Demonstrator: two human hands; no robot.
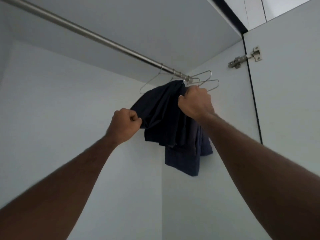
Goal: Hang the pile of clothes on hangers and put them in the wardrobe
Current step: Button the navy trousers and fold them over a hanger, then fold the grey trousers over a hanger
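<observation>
Looking up into a pale grey-white wardrobe interior: flat back wall [69,101], side panel [216,187] meeting it in a corner, a shelf underside [138,32] overhead. A metal hinge [245,58] sits on the open door [290,84]. Soft, even light.

steel rail [90,34], wire hangers [206,80], dark garment [164,118]

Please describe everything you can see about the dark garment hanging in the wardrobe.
The dark navy garment looks like soft, thin cloth, bunched in folds. It hangs below the metal rail, near the wardrobe's right corner among wire hangers. The left hand pinches its left edge; the right hand grips its top. Its lower layers dangle freely.
</observation>
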